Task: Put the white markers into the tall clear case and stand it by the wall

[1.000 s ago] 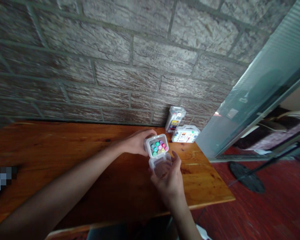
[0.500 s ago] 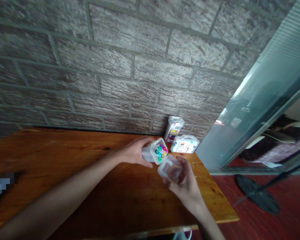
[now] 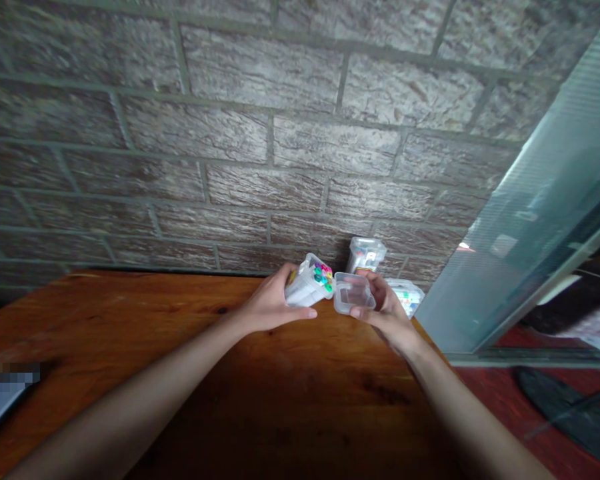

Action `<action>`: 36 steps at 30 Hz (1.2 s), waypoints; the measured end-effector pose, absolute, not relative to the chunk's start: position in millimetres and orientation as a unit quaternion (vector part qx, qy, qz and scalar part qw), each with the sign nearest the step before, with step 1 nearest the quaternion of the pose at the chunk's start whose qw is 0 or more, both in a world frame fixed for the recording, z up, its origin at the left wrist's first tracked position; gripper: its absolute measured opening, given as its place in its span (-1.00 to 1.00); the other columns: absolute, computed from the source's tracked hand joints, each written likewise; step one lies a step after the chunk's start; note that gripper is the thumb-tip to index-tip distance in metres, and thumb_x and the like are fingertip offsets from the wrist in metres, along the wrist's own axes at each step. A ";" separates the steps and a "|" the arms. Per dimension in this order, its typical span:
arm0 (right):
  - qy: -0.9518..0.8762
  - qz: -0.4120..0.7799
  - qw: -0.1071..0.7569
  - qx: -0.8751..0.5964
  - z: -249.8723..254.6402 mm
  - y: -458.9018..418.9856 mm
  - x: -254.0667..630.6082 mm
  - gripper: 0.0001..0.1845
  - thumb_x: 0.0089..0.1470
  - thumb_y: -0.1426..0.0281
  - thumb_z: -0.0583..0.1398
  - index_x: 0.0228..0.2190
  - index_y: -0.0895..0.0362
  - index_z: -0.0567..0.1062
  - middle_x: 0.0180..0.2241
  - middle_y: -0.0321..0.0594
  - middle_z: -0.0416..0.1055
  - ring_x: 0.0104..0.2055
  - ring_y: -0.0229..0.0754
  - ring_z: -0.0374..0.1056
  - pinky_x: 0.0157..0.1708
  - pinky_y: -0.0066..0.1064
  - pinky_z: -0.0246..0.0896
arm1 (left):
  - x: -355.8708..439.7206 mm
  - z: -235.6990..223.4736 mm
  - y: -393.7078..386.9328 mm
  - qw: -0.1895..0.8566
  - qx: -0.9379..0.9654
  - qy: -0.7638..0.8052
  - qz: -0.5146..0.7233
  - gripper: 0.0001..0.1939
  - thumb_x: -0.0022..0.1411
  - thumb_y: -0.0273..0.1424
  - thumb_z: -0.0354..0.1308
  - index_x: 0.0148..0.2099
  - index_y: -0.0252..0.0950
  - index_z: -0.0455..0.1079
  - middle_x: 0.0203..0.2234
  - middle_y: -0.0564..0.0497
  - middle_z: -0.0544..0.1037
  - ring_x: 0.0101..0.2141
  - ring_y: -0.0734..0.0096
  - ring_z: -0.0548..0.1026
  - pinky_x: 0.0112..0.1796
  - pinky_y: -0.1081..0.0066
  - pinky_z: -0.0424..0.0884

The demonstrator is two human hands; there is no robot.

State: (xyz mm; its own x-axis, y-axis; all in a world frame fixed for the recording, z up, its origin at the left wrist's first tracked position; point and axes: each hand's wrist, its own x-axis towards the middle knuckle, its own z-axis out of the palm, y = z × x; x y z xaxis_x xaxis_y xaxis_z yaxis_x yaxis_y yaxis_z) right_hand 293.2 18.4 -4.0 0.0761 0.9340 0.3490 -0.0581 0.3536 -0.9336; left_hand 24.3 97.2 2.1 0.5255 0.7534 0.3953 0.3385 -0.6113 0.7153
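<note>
Left hand (image 3: 273,303) wrapped round the box (image 3: 303,291), thumb along the near side, the other fingers partly hidden behind; the box is tipped over to the right, mouth open, and there are the pens (image 3: 324,277), bright caps bunched at the rim in pink, purple, green and teal; right beside that mouth, the lid (image 3: 353,295), clear and hollow side showing, pinched by the right hand (image 3: 387,310), thumb on the near edge, fingers at the far right corner; whether box and lid touch or join, I cannot tell!

Now the surroundings; both hands work above the far part of the table (image 3: 280,380), close to the brick wall (image 3: 230,133), which closes off the space behind; the tall case (image 3: 366,252) stands upright against it, its lower part blocked by the lid and the right fingers; just right of that, the low case (image 3: 407,297), its left part covered by the right hand; a glass panel (image 3: 520,220) rises beyond; down on the red floor (image 3: 495,403), a dark round base (image 3: 565,407); and far left, well apart, a flat object (image 3: 3,403), its far end pixelated.
</note>
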 end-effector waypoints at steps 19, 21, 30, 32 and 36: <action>-0.491 0.496 0.623 -0.354 -23.1 -1.5 285.2 -0.15 -0.25 0.14 0.61 0.09 -0.01 0.56 0.19 -0.05 0.60 0.15 0.19 0.57 0.30 0.17 0.34 | 12.1 -1.2 45.3 0.272 0.818 0.352 0.365 -0.23 0.15 0.04 0.47 0.23 -0.21 0.29 0.05 -0.10 0.60 -0.02 0.02 0.60 -0.02 0.16 0.47; -0.497 0.492 0.617 -0.361 -23.4 -1.5 282.5 -0.15 -0.26 0.06 0.61 0.08 -0.02 0.57 0.18 -0.04 0.61 0.16 0.21 0.57 0.29 0.17 0.35 | 9.6 -5.4 44.2 0.275 0.819 0.336 0.376 -0.24 0.17 0.02 0.46 0.26 -0.20 0.29 0.07 -0.09 0.60 0.01 0.03 0.60 0.01 0.18 0.48; -0.501 0.502 0.615 -0.346 -23.0 -2.4 285.8 -0.15 -0.20 0.02 0.57 0.13 -0.04 0.56 0.22 -0.04 0.57 0.19 0.21 0.53 0.23 0.12 0.41 | 7.2 -11.8 41.4 0.276 0.825 0.311 0.384 -0.30 0.15 -0.07 0.49 0.22 -0.20 0.37 0.03 -0.07 0.64 -0.05 0.08 0.62 -0.03 0.21 0.50; -0.496 0.510 0.613 -0.343 -21.9 -4.3 285.9 -0.15 -0.19 0.01 0.57 0.12 -0.04 0.56 0.25 -0.05 0.55 0.21 0.22 0.52 0.22 0.13 0.42 | 8.5 -13.2 39.4 0.295 0.818 0.303 0.390 -0.33 0.15 -0.09 0.50 0.21 -0.18 0.38 0.02 -0.06 0.64 -0.05 0.09 0.62 -0.03 0.22 0.50; -0.499 0.514 0.605 -0.347 -20.0 -7.2 285.4 -0.11 -0.12 -0.04 0.52 0.20 -0.07 0.49 0.27 -0.04 0.52 0.22 0.25 0.50 0.14 0.17 0.49 | 11.6 -17.4 37.3 0.338 0.805 0.283 0.397 -0.31 0.14 -0.15 0.49 0.25 -0.17 0.37 0.08 -0.07 0.63 0.01 0.04 0.61 0.03 0.18 0.51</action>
